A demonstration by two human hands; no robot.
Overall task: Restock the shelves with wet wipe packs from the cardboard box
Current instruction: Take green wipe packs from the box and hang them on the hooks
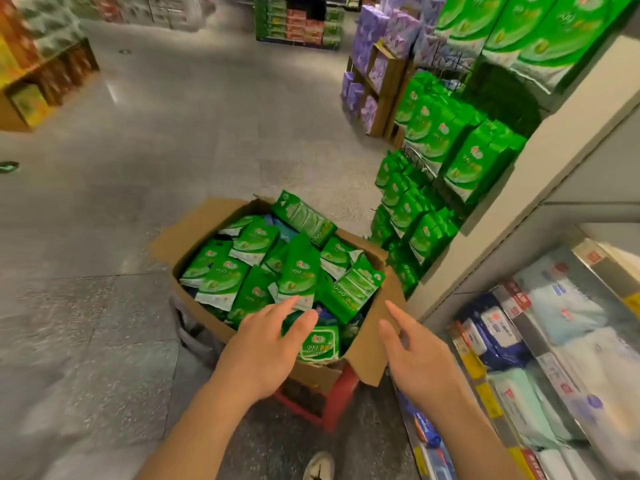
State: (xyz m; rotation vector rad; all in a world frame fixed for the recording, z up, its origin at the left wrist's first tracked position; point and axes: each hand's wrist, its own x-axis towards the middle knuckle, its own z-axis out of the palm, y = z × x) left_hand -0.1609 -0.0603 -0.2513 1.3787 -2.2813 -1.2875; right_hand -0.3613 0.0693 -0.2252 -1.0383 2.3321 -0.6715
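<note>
over the cardboard box (194, 237) both arms reach forward, palms down. left hand (266, 344) hovers above the near packs, fingers straight, its grip loose and holding nothing; right hand (415, 355) spreads beside the box's right flap, likewise empty. green wet wipe packs (298, 271) lie heaped and tilted inside the box, which sits on a red stool (332, 400) beside the shelves (519, 341).

A grey speckled floor (194, 140) runs through a store aisle — purple packages (388, 32) stacked on a wooden rack (384, 98), a red stool (332, 396) and a white shoe (320, 465) below.
</note>
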